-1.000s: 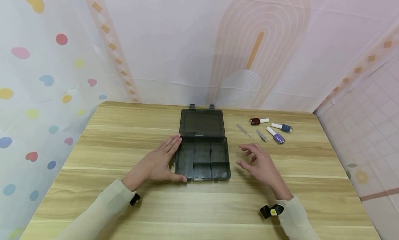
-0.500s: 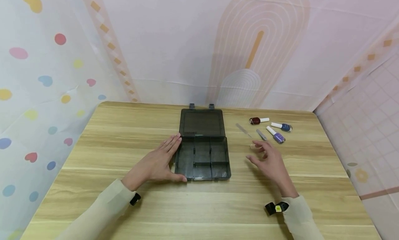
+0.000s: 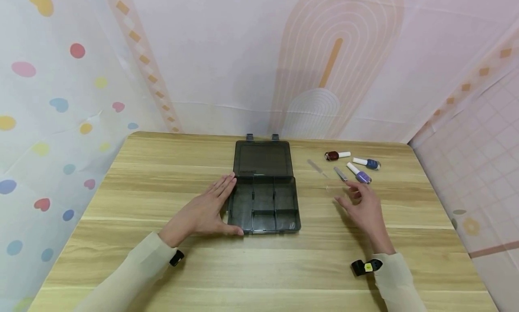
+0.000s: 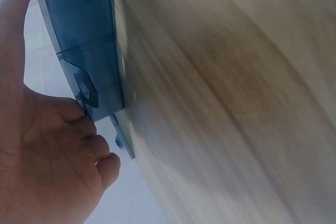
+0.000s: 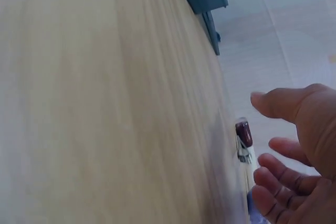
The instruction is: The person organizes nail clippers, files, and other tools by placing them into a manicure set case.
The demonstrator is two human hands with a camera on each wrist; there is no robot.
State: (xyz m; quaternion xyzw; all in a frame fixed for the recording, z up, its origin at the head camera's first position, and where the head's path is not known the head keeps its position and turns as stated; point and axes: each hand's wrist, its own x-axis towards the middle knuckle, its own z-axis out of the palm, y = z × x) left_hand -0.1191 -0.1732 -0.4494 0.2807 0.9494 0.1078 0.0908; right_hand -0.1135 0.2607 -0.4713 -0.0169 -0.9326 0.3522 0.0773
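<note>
A dark translucent compartment box [image 3: 263,208] lies on the table with its lid folded back. My left hand [image 3: 202,213] rests along its left side, fingers straight against the edge and thumb at the front corner. Above the table to the right, my right hand [image 3: 365,208] hovers with fingers loosely bent, holding nothing. Its fingertips are close to the nail clippers [image 3: 339,173] and the purple nail polish bottle [image 3: 359,173]. Just left of the clippers lies a nail file [image 3: 316,167]. A small pale piece [image 3: 327,188], too small to tell, lies left of the right hand.
Behind the clippers lie a dark red nail polish bottle [image 3: 336,156] and a blue one [image 3: 366,163], both on their sides. The wooden table [image 3: 259,267] meets a patterned cloth backdrop [image 3: 227,64] at its rear. The box's lid latches [image 3: 262,137] point toward the backdrop.
My right hand has moved right, away from the box and toward the clippers and polish bottles. The small pale piece has come into view. My left hand and the box stay put.
</note>
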